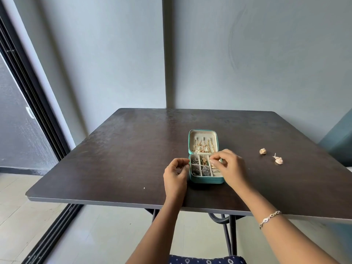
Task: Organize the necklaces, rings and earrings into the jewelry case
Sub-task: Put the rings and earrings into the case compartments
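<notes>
Setting: a dark counter (114,159) set into a grey wall corner.
Jewelry case (204,181): open near the counter's middle, its long axis running away from the person and the lid on the far side. Necklaces (202,146) hang in the lid.
Left hand (175,174): loosely curled, holding nothing, just beside the case's left wall.
Right hand (231,168): over the right-hand compartments with fingertips drawn together; too small to tell whether they pinch a piece.
Loose earrings (262,151): two gold ones lying right of the case, well apart from it.
Nearer hand: the right, probably, by reaching sideways.
</notes>
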Action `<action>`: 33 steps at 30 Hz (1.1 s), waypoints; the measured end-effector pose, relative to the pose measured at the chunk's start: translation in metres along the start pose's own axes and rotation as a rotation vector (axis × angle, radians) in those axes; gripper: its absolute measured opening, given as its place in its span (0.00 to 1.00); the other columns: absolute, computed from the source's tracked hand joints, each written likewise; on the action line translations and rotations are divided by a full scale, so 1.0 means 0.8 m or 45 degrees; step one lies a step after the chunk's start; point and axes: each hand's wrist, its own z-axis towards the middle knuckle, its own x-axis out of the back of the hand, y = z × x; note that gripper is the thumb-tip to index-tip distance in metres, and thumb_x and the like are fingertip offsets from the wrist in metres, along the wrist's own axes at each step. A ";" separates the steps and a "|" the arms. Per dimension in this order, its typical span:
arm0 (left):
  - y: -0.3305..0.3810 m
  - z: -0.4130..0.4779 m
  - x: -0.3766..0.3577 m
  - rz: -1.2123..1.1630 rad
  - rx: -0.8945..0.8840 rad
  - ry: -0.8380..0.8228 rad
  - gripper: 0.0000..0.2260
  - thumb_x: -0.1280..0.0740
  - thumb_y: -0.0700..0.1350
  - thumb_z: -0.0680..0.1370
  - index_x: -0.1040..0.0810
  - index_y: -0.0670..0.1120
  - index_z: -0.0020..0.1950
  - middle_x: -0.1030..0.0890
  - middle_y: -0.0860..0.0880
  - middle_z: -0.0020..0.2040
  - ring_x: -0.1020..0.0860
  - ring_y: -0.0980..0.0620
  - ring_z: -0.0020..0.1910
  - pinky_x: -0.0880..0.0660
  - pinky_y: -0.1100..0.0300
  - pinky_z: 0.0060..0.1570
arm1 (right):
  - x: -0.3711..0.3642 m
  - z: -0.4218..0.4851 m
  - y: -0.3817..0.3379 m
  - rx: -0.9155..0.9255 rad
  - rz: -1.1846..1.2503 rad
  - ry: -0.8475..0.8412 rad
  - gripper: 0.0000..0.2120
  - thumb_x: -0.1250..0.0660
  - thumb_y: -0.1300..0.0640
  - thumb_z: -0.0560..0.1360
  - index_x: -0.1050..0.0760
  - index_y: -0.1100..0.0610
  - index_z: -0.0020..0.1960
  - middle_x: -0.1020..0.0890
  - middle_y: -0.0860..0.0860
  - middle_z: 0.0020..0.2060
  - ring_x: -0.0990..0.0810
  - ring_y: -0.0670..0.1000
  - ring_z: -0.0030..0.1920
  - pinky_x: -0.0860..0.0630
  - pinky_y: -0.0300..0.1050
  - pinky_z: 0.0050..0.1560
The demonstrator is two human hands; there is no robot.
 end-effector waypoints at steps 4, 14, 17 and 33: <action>0.000 -0.001 0.000 0.035 -0.014 0.026 0.06 0.35 0.35 0.75 0.20 0.45 0.43 0.18 0.54 0.39 0.23 0.66 0.35 0.28 0.73 0.35 | 0.027 -0.020 0.044 0.079 -0.085 0.151 0.04 0.33 0.60 0.70 0.20 0.56 0.38 0.24 0.46 0.32 0.30 0.45 0.30 0.35 0.33 0.32; 0.000 -0.004 -0.005 0.206 -0.107 0.079 0.06 0.35 0.36 0.75 0.21 0.46 0.43 0.19 0.51 0.41 0.23 0.55 0.42 0.30 0.74 0.38 | 0.080 -0.033 0.110 0.011 -0.343 0.122 0.05 0.33 0.60 0.69 0.23 0.55 0.35 0.23 0.48 0.31 0.30 0.44 0.30 0.32 0.41 0.33; 0.007 -0.004 -0.018 0.436 -0.345 0.082 0.07 0.33 0.36 0.74 0.22 0.48 0.42 0.24 0.59 0.39 0.28 0.53 0.46 0.34 0.75 0.42 | 0.103 -0.027 0.131 -0.116 -0.369 0.170 0.08 0.27 0.66 0.66 0.23 0.58 0.32 0.23 0.51 0.30 0.28 0.50 0.29 0.34 0.42 0.33; 0.029 -0.012 -0.204 0.600 -0.494 -0.592 0.04 0.35 0.41 0.75 0.21 0.44 0.47 0.22 0.47 0.50 0.26 0.50 0.51 0.31 0.61 0.49 | 0.121 0.014 0.192 -0.628 -0.227 0.331 0.08 0.30 0.66 0.67 0.23 0.55 0.40 0.26 0.52 0.41 0.24 0.59 0.46 0.24 0.53 0.47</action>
